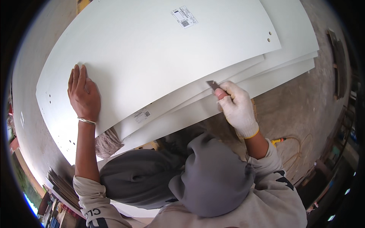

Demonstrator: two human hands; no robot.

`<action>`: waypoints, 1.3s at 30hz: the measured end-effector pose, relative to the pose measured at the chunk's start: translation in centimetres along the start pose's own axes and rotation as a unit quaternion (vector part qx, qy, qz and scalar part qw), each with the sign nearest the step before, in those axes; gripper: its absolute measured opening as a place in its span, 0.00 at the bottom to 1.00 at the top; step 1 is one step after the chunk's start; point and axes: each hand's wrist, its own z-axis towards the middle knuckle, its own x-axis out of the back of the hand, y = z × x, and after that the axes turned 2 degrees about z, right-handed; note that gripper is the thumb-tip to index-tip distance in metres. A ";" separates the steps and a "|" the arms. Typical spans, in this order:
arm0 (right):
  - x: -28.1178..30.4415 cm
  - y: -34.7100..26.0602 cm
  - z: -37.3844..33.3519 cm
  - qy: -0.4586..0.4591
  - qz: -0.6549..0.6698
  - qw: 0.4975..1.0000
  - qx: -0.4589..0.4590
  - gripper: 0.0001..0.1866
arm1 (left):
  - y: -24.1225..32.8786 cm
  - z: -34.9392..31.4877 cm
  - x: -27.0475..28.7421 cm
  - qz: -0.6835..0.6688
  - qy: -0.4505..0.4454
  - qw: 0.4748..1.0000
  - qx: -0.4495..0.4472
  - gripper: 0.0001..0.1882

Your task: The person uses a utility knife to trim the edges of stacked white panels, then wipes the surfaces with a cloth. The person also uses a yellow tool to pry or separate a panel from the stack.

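Note:
My bare left hand [84, 93] lies flat with fingers stretched on the top white panel [152, 49], towards its left end. A knit glove with a yellow cuff covers most of my right hand [237, 108], which is closed around a scraper-like blade [214, 84]. Its handle is hidden in my fist. The dark, angled blade points up and left, close to the front edge of the top panel; whether it touches cannot be told. Under my left forearm a crumpled brown cloth [108, 143] sits at the panel's front edge.
More white panels [292, 30] lie fanned out beneath the top one. Printed labels [184, 17] and small drilled holes mark the panels. To the right, a yellow air gun [279, 140] with a coiled hose rests on the concrete floor [281, 106]. Dark boards [62, 186] stand at the lower left.

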 end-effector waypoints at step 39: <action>-1.6 4.7 -5.4 -0.078 -0.129 0.984 0.097 0.05 | 14.6 -6.8 5.2 -0.126 -0.179 0.959 -0.179 0.35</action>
